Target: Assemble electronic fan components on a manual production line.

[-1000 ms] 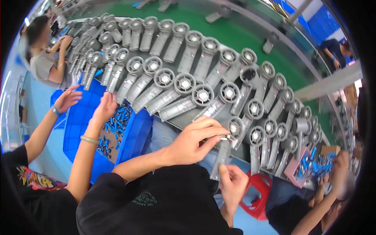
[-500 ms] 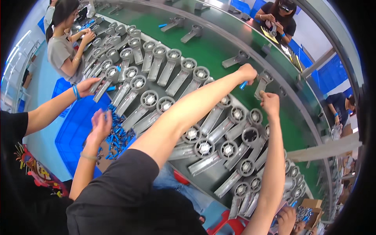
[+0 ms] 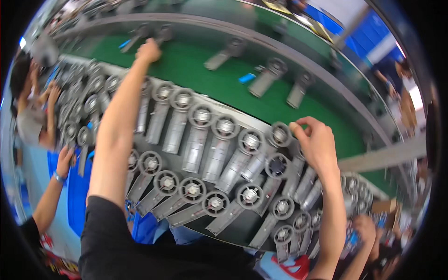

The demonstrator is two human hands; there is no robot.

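Left hand (image 3: 148,51) at belt fan (image 3: 164,32) on green belt (image 3: 186,58); blur, cannot tell if gripping. Right hand (image 3: 316,143) curled beside table fan (image 3: 280,134) at table's belt-side edge; contact unclear. Fans probably light, stiff, smooth; spokes likely fragile, handle best hold. Table fan: head away, long axis diagonal, handle running nearer and leftward.

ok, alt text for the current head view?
A person's arms stretch over rows of grey fan-shaped housings, the left hand close to a blurred grey part above a green surface, the right hand beside a round fan head; whether either grips anything is unclear. Co-workers' hands show at both sides.
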